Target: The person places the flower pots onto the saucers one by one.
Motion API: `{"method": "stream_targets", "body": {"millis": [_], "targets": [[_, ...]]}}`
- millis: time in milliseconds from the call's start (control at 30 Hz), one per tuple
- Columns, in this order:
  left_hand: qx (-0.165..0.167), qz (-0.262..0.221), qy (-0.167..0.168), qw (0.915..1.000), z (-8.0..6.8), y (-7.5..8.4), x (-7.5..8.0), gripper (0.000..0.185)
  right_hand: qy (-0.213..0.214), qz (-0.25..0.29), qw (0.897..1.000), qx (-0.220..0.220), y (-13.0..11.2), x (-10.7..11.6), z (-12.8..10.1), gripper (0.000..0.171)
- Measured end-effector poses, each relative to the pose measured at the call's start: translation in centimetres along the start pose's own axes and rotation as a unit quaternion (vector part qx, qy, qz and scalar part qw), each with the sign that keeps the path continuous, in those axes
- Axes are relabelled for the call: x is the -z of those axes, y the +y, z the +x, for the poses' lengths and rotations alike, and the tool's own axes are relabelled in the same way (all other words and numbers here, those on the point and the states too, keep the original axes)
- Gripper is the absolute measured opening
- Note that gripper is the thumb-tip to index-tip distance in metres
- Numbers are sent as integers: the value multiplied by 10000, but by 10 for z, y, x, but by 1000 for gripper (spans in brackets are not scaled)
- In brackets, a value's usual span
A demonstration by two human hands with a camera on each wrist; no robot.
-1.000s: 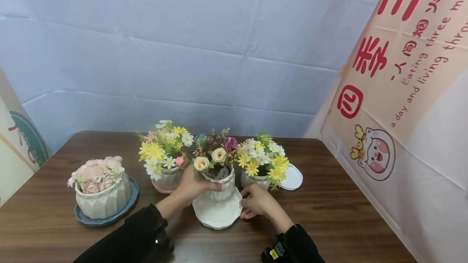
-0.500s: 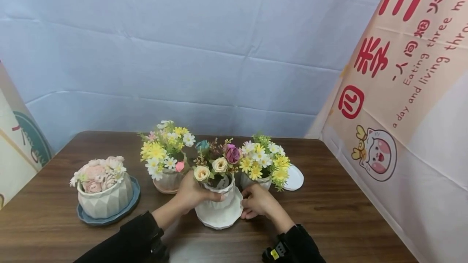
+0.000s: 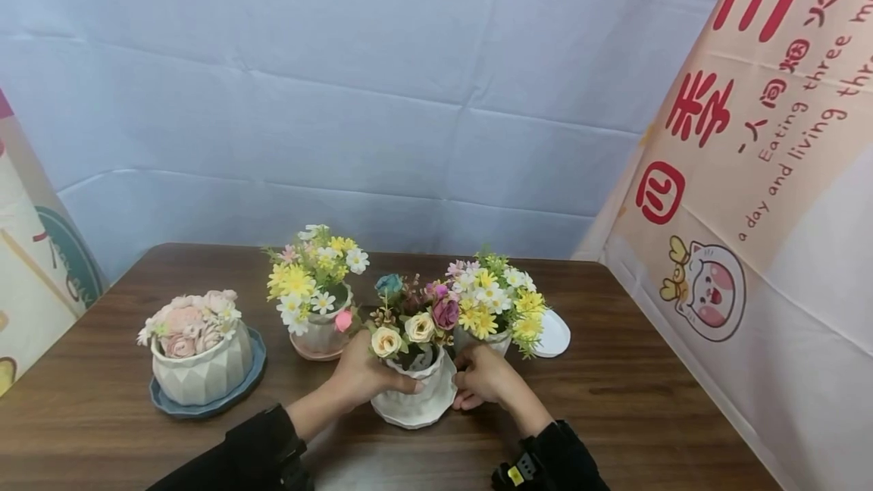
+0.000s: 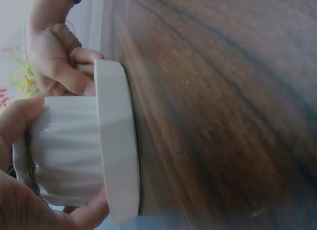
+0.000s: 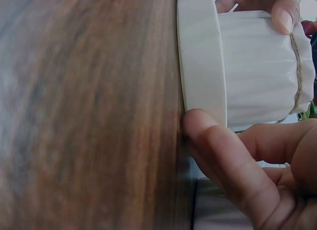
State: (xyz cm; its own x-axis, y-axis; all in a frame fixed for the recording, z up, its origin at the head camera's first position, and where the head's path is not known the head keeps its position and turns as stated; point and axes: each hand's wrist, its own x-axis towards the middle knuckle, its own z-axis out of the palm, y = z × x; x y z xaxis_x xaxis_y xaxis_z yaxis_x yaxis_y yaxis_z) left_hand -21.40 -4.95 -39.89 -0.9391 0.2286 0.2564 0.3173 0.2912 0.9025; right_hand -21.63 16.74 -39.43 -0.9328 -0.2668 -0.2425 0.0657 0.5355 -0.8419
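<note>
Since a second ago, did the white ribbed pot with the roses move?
Yes. The white ribbed pot with the roses has come down onto its white saucer and sits lower against the yellow daisy pot beside it.

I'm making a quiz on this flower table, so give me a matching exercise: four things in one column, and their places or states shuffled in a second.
Things
1. left hand
2. right hand
3. pink-flower pot
4. loose white saucer

Places or states
A. lies bare at the far right, behind the yellow daisies
B. stands on a blue saucer
C. grips the wall of the white pot
D. fingers at the rim of the white pot's saucer

Pairs: 1-C, 2-D, 3-B, 4-A
</note>
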Motion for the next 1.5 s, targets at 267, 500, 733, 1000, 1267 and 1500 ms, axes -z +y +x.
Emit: {"method": "stream_targets", "body": {"millis": [267,500,733,1000,1267,1500], "targets": [[-186,-100,-248,9995,1,-2,-1,73,40,-40,10000,55,0,0,0,29],[-328,-298,-429,9981,1,-2,0,80,49,10,10000,62,1,0,0,29],[-280,-358,-563,9974,0,-3,1,84,61,-68,9999,50,0,0,-1,30],[-182,-288,-672,9972,1,-5,1,83,79,-117,9998,108,1,-1,-2,31],[-184,-384,-714,9965,0,-6,2,83,94,-51,9999,95,2,-2,-2,31],[-124,-325,-714,9968,-1,-6,4,84,136,-161,9998,27,-1,-5,2,34]]}}
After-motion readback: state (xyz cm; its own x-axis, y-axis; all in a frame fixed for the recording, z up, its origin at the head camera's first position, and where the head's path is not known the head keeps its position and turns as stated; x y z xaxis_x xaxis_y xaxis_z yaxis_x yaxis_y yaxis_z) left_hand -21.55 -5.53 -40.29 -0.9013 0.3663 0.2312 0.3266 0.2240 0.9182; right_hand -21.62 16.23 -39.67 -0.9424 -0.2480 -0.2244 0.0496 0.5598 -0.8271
